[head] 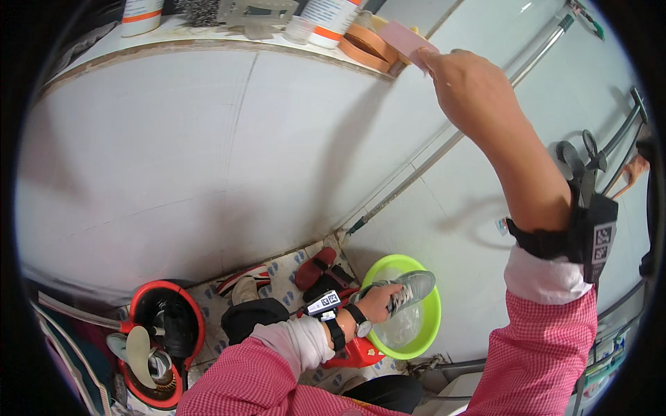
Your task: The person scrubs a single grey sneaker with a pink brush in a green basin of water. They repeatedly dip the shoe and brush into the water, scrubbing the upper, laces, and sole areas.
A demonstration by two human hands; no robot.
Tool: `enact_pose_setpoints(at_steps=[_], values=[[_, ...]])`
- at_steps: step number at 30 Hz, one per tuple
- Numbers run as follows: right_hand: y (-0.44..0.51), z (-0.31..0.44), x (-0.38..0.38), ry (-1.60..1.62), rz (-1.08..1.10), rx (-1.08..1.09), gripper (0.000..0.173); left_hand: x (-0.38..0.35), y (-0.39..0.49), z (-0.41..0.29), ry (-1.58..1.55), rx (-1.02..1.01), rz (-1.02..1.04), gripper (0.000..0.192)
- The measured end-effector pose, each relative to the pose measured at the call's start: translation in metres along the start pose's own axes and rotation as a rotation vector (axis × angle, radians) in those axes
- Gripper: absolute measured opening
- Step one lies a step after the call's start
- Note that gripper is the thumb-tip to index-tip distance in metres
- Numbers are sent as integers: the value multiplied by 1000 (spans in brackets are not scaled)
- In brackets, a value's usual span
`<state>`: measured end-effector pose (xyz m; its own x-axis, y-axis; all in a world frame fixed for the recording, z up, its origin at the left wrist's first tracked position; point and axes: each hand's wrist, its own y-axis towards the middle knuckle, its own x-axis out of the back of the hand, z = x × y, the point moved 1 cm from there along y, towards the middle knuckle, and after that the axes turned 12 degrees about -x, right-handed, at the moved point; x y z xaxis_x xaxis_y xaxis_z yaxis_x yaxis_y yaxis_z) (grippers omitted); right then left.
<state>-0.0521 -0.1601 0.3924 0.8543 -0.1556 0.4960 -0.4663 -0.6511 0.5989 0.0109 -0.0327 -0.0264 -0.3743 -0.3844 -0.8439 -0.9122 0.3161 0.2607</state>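
My left hand (375,302) grips a grey lace-up shoe (419,286) by its laced upper, over a lime-green basin (436,317) with cloudy water. Raised to the upper right, my right hand (434,65) pinches a flat pink object (403,40), perhaps a soap bar or a scrubber, beside the end of the ledge. Orange curved pieces (364,52) lie on the ledge just left of it.
White bottles (329,23) and a wire-like scouring pad (200,11) stand on the ledge (218,44). A metal pole (432,161) leans in the corner. Red slippers (315,268) lie on the floor. Red-rimmed tubs (200,322) at lower left hold shoes and insoles (138,353).
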Motion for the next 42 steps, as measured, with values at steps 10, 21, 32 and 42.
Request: enact_pose_setpoints(at_steps=[10,21,32,42], values=[[78,39,-53,-158,136,-91,20,-3,-9,-21,965,-419,297,44],[86,7,-14,-129,257,-98,25,-9,-11,-30,1030,-393,259,39],[94,4,-56,-29,239,-202,32,1,-8,-14,1006,-385,212,47],[-195,-53,-47,680,29,-561,35,-15,20,-21,-586,268,-250,50]])
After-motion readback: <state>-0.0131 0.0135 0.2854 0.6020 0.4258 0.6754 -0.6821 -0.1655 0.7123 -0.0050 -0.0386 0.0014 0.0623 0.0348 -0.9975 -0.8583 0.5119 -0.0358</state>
